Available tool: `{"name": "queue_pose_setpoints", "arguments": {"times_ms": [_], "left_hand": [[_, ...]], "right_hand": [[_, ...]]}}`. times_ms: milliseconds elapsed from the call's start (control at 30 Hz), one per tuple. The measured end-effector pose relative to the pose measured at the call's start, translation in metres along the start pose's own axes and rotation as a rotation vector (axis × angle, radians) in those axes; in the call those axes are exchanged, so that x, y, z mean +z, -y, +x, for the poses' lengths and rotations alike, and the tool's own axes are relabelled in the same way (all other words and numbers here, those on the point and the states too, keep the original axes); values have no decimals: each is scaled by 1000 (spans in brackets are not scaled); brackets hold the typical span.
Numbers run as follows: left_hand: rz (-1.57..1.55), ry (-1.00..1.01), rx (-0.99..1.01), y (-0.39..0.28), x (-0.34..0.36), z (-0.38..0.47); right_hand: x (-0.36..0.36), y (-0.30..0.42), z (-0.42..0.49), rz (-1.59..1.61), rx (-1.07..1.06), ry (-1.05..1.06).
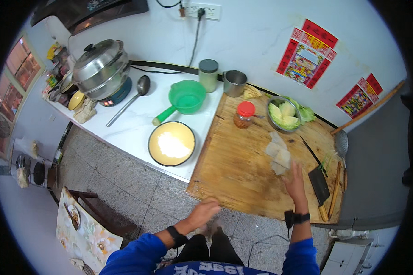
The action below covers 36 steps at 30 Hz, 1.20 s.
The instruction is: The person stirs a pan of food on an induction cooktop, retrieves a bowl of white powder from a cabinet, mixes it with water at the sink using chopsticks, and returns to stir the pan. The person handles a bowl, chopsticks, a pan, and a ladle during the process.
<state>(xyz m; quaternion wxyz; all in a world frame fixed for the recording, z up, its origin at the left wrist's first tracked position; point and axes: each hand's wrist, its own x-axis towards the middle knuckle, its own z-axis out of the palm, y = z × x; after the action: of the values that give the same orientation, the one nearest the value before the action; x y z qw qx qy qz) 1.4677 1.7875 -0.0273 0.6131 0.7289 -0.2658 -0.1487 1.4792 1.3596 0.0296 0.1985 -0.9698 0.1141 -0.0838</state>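
Observation:
My right hand [295, 182] reaches over the wooden board [241, 172], its fingertips beside a crumpled pale cloth [278, 154]. Whether they touch the cloth is not clear. By the board's front edge, my left hand [205, 210] holds nothing that I can see; its fingers look bent and slightly blurred. A cleaver [319, 187] with a wooden handle lies to the right of my right hand. Farther back on the board are a red-lidded jar [244, 115] of reddish-brown contents and a metal bowl [283, 115] of cabbage leaves.
A yellow basin [172, 143], a green plastic ladle [187, 97] and a metal ladle [134, 96] are on the white counter at left. Behind them stands a steamer pot [99, 70] on an electric cooker. A rolling pin [335, 189] lies along the board's right side.

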Motion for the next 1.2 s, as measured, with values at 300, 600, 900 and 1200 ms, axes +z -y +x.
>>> {"name": "queue_pose_setpoints", "arguments": {"times_ms": [300, 600, 900, 1200], "left_hand": [[-364, -674, -554, 29, -145, -45], [-870, -641, -596, 68, -184, 48], [-930, -577, -707, 73, -235, 1], [-687, -474, -756, 59, -338, -86]], "right_hand": [[107, 28, 51, -112, -210, 116], [30, 73, 37, -58, 185, 234], [33, 170, -5, -110, -192, 211], [81, 290, -73, -19, -271, 430]]}}
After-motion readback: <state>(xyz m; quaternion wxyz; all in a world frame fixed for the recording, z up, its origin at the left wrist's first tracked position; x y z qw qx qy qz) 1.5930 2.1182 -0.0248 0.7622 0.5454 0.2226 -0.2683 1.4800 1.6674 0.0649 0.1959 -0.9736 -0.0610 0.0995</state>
